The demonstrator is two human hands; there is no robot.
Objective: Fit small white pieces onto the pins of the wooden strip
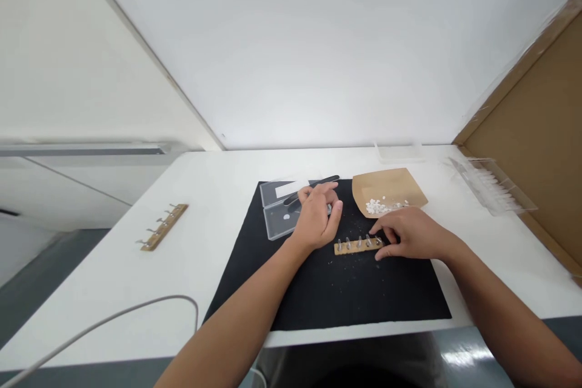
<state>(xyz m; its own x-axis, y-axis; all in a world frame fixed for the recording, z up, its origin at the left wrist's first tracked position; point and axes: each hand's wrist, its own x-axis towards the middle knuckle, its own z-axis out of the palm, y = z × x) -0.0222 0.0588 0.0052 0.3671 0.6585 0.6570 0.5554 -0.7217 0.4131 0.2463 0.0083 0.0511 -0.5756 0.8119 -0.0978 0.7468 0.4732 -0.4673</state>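
My right hand [409,233] has its thumb and index finger around the right end of a narrow wooden strip [353,247]. Several small clear-and-metal pegs stand upright in a row on this strip. Over the black mat, my left hand [318,215] is half curled with the thumb raised. Something small and pale shows between its thumb and fingers, too small to name. Behind the left hand lies an open clear plastic case [276,230] with a white label, a small white piece inside. A slim black tool [331,179] lies across the case, partly hidden by the fingers.
A brown paper tray [388,179] holds many white bits [376,207]. At left lies a second wooden strip [166,227] with hooks. A clear box [493,188] of white pieces stands right, beside a cardboard panel [536,103]. A grey cable [136,306] crosses the table's front left.
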